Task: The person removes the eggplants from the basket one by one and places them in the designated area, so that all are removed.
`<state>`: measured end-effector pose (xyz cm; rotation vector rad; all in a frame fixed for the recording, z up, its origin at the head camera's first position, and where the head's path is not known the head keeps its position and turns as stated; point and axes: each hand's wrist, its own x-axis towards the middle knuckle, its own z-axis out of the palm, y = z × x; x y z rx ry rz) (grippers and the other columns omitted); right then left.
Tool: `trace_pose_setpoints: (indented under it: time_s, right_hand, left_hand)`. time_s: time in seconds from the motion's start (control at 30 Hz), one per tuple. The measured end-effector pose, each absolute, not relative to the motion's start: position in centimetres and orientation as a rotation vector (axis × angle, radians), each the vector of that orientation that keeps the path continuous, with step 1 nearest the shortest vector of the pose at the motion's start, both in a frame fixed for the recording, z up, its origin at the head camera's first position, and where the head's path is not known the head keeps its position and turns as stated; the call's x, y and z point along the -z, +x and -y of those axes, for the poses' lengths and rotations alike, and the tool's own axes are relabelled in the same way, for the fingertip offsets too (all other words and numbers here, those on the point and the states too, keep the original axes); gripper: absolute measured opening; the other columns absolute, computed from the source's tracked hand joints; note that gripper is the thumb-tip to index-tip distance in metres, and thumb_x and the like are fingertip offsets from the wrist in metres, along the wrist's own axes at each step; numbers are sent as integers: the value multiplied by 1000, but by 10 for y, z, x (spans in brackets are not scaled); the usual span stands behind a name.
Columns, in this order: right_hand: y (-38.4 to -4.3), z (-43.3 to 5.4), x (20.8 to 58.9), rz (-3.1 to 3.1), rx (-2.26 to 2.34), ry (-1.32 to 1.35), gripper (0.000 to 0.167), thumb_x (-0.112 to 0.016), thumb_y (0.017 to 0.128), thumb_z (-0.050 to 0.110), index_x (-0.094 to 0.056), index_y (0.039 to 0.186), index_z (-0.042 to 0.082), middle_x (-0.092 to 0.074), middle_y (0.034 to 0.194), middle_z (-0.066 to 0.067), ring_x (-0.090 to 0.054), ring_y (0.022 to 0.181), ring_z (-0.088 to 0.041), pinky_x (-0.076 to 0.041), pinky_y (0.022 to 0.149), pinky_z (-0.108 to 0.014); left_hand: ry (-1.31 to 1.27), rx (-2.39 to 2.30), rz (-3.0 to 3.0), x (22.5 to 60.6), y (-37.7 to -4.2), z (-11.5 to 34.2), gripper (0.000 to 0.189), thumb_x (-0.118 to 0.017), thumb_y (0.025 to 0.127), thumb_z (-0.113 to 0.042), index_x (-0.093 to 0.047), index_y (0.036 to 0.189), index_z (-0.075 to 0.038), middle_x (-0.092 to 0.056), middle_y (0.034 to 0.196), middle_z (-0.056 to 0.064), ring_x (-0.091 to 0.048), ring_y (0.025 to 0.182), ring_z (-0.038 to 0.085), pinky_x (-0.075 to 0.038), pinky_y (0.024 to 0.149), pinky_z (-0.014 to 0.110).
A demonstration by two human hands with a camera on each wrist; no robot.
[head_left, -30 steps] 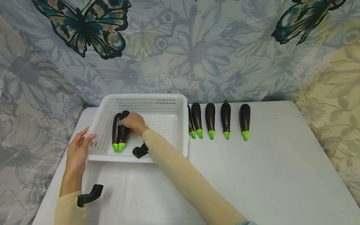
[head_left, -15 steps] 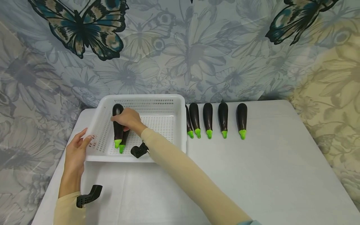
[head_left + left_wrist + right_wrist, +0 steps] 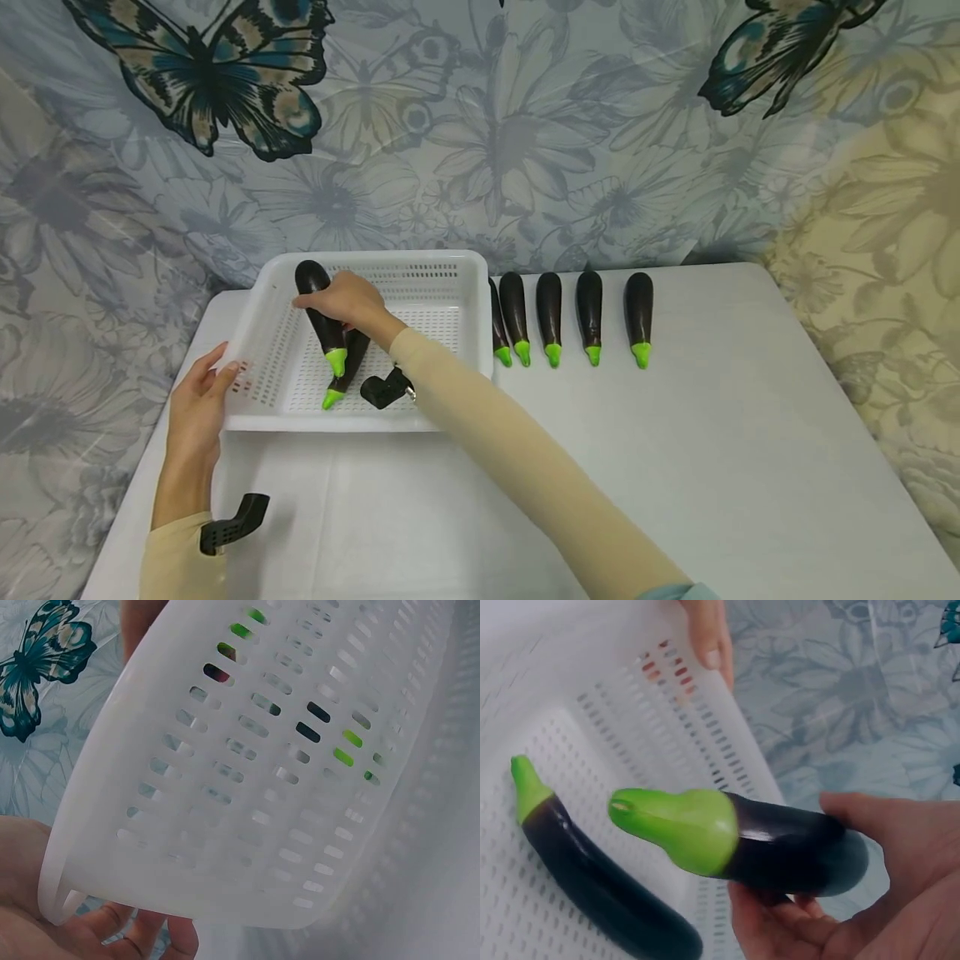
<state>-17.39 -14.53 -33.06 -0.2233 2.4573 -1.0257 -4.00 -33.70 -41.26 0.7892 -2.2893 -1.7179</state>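
Note:
My right hand (image 3: 348,298) grips a dark purple eggplant (image 3: 321,321) with a green stem end, raised above the white perforated basket (image 3: 420,423). In the right wrist view the thumb and fingers wrap the body of this eggplant (image 3: 780,844), its green end pointing away from the palm. A second eggplant (image 3: 607,889) lies tilted on the basket floor below it. My left hand (image 3: 197,408) grips the basket's left rim; in the left wrist view its fingers (image 3: 142,930) curl under the rim, and green and dark patches show through the slots.
To the right of the basket, several eggplants (image 3: 549,317) lie in a row on the white-covered table (image 3: 675,467), green ends toward me. The basket's edge partly hides the leftmost one. A butterfly-patterned cloth (image 3: 510,150) hangs behind the table.
My right hand has lifted one of the two basket eggplants and tilted it. The other eggplant has turned askew on the basket floor. The left hand stays at the rim.

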Motion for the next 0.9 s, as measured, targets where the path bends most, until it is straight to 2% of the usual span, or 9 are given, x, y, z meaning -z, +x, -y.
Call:
trace_pose_setpoints:
  time_s: [0.1,0.17,0.33,0.5,0.6,0.67,0.73,0.8,0.9]
  right_hand:
    - [-174,143,325,-2407,1078,-242,54,-70,85,52,-63,114,7,-63,99,-2,-65,56,-16,-54,52,-26]
    - [-173,140,322,-2375,1101,-287,52,-70,86,50,-61,113,6,-62,97,-3,-66,56,-17,-54,50,-26]
    - [-171,129,313,-2336,1179,-388,44,-72,87,47,-59,97,6,-58,83,-1,-66,57,-17,-54,50,-25]
    - [-171,115,305,-2313,1250,-402,46,-72,86,50,-53,76,9,-52,68,-1,-68,61,-21,-54,53,-25]
    - [-174,108,301,-2323,1231,-413,52,-69,86,54,-47,67,12,-42,57,2,-67,62,-22,-53,55,-25]
    - [-176,103,299,-2303,1230,-426,48,-70,85,55,-56,75,10,-43,58,2,-66,64,-19,-53,58,-26]
    - [-177,97,296,-2259,1241,-447,49,-71,85,53,-65,100,6,-52,67,2,-64,68,-16,-55,62,-27]
    - [-179,90,294,-2207,1263,-460,63,-72,86,50,-59,128,5,-61,82,0,-65,75,-14,-56,66,-28]
    - [-180,80,290,-2136,1304,-479,74,-71,88,46,-46,143,3,-66,98,-3,-66,83,-13,-57,68,-29]
  left_hand:
    - [787,1725,2283,421,-41,344,51,-59,97,-41,-48,145,-28,-56,118,-3,-60,90,4,-52,62,21]
    - [774,1715,2307,428,-43,351,53,-59,96,-44,-47,146,-30,-56,118,-4,-60,91,4,-53,62,21]
    - [763,1731,2320,450,-48,368,56,-60,94,-47,-45,146,-35,-54,128,0,-60,98,6,-53,64,21]
    - [860,1740,2327,415,-43,341,55,-56,99,-39,-40,150,-28,-50,132,5,-57,96,5,-51,64,17]
    - [862,1740,2324,403,-39,331,54,-55,100,-38,-40,150,-27,-51,128,2,-55,93,2,-50,64,16]
    - [857,1745,2304,406,-39,332,54,-57,98,-39,-43,149,-27,-51,129,2,-56,93,2,-50,63,16]
    - [857,1728,2306,409,-39,333,53,-57,98,-41,-44,148,-28,-52,130,3,-56,93,2,-50,63,17]
    - [853,1728,2309,411,-39,334,53,-57,98,-41,-44,148,-29,-51,133,5,-57,95,4,-50,63,17]
    - [846,1714,2336,414,-41,337,53,-56,98,-43,-43,148,-31,-50,136,6,-57,97,6,-51,64,18]
